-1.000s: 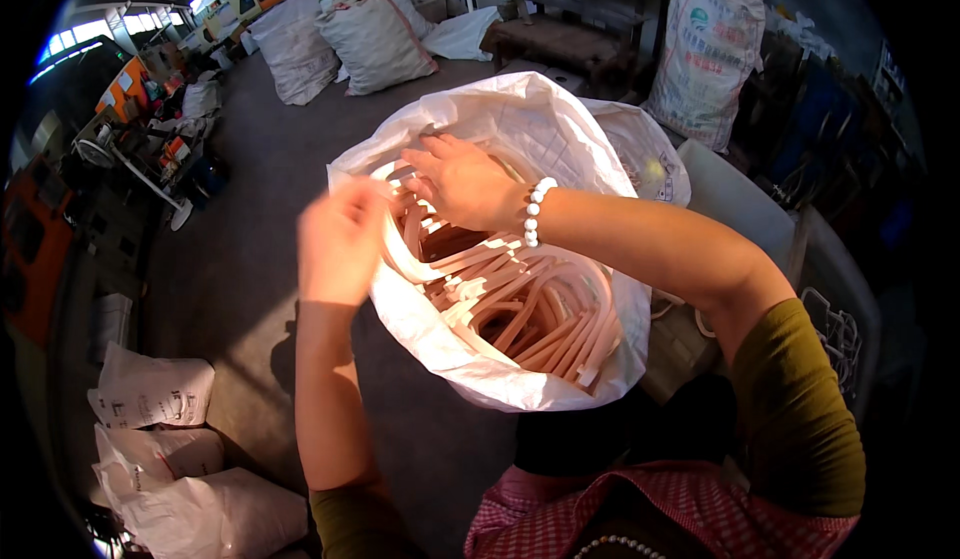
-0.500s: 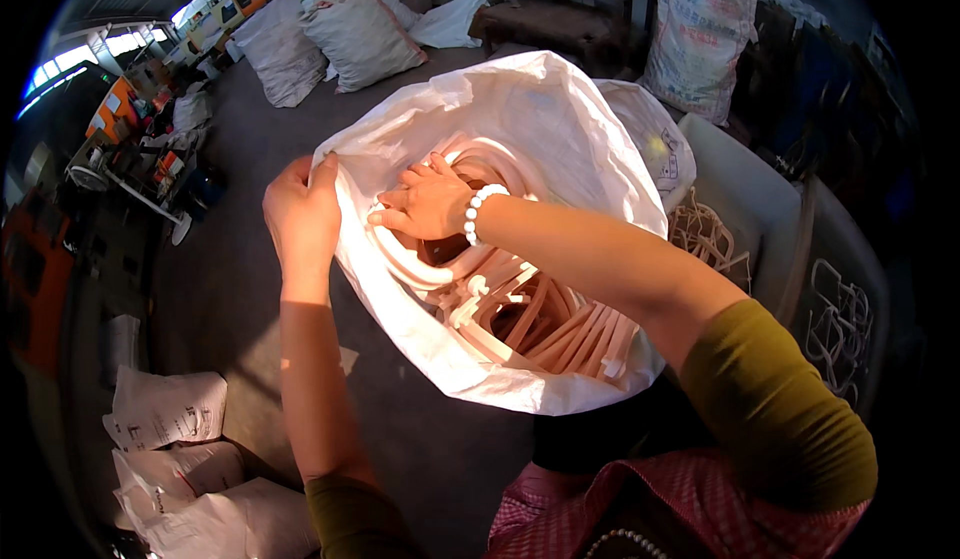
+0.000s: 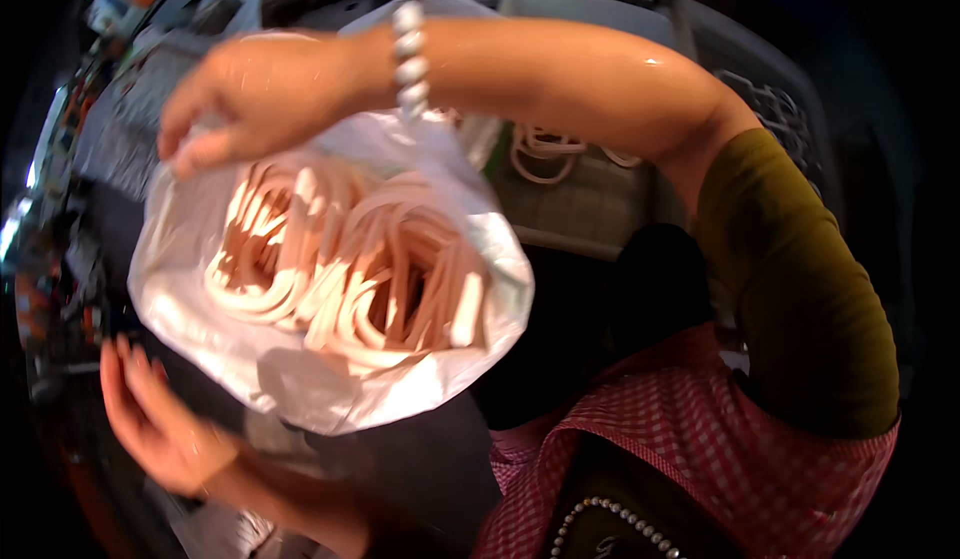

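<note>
A white woven sack point(image 3: 165, 269) stands with its mouth wide, filled with coiled bundles of pale pink, hose-like strips point(image 3: 385, 269) set side by side. My right hand point(image 3: 265, 94), wearing a white bead bracelet, reaches across the sack to its far left rim. Its fingers curl with the thumb around the rim, somewhat smeared by motion. Outside the sack, at the lower left, my left hand point(image 3: 165, 424) is raised with fingers stretched out. Nothing is in it, and it is apart from the sack.
Behind my right arm is a pale bin point(image 3: 590, 214) with a few looped strips point(image 3: 545, 154) in it. Farther right, another container holds tangled grey strips point(image 3: 775, 114). Bulky whitish sacks point(image 3: 140, 114) stand beyond the far left rim.
My right hand has come out of the strips and moved to the sack's far left rim. My left hand has let go of the rim and dropped lower left. The view has turned.
</note>
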### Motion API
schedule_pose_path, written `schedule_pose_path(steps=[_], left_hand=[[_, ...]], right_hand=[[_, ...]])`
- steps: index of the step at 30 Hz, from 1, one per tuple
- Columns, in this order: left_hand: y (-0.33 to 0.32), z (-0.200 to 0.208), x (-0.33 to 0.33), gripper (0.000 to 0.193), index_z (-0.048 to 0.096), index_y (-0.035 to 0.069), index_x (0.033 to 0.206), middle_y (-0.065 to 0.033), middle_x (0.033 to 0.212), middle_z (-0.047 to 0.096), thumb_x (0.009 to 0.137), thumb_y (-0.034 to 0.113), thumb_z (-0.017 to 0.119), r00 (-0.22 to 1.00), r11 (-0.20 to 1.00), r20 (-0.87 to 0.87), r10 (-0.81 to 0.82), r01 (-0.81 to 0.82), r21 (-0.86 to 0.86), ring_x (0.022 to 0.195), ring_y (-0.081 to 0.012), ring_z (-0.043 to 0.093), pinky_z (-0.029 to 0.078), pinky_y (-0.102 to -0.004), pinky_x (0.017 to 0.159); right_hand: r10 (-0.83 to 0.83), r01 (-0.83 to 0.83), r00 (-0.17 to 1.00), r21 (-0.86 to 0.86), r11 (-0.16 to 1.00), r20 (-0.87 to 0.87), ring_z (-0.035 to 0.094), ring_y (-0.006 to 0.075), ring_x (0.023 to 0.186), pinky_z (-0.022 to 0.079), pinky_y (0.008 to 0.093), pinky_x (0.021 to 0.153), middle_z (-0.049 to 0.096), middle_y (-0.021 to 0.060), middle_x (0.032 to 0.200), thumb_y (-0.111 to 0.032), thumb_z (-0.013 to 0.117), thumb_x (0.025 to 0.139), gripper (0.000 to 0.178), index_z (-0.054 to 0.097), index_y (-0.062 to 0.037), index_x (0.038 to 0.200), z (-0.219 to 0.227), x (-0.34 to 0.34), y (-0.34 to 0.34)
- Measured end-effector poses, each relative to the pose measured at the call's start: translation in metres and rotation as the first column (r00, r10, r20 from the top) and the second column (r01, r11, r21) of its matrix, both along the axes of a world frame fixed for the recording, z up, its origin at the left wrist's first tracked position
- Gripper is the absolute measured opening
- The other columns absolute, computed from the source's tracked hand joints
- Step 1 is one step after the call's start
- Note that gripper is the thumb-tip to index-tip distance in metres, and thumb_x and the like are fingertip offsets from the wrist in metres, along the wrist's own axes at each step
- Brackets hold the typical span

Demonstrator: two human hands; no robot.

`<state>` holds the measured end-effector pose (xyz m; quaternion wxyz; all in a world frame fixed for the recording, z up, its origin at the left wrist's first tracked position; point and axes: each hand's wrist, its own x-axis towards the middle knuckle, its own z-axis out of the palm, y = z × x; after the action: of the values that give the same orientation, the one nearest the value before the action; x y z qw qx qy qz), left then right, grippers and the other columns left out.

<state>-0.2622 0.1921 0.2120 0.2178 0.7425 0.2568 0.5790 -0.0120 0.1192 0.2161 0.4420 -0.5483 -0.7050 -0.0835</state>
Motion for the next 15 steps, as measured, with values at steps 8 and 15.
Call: schedule_pose_path(steps=[8,15], left_hand=[[-0.212,-0.119,0.104,0.023,0.065,0.001,0.098,-0.0127,0.086,0.066,0.076,-0.002,0.068,0.058,0.146,-0.213,-0.975,0.893,-0.426,0.075,-0.0255,0.066,0.053,-0.0293,0.063],[-0.235,-0.188,0.184,0.019,0.064,0.004,0.099,-0.0129,0.090,0.066,0.081,0.007,0.067,0.111,0.345,-0.467,-0.878,0.822,-0.454,0.078,-0.0307,0.065,0.053,-0.0352,0.065]], right_hand=[[-0.724,0.639,0.680,-0.395,0.660,-0.111,0.054,0.0148,0.060,0.045,0.0338,0.057,0.061,0.0055,0.070,-0.028,0.055,0.093,0.026,0.059,-0.0038,0.087,-0.232,0.204,-0.260],[-0.604,0.369,0.766,-0.920,0.132,0.220,0.063,0.0268,0.087,0.051,0.0407,0.077,0.065,0.0131,0.084,-0.018,0.063,0.086,0.023,0.063,-0.0014,0.102,-0.431,0.183,-0.263]])
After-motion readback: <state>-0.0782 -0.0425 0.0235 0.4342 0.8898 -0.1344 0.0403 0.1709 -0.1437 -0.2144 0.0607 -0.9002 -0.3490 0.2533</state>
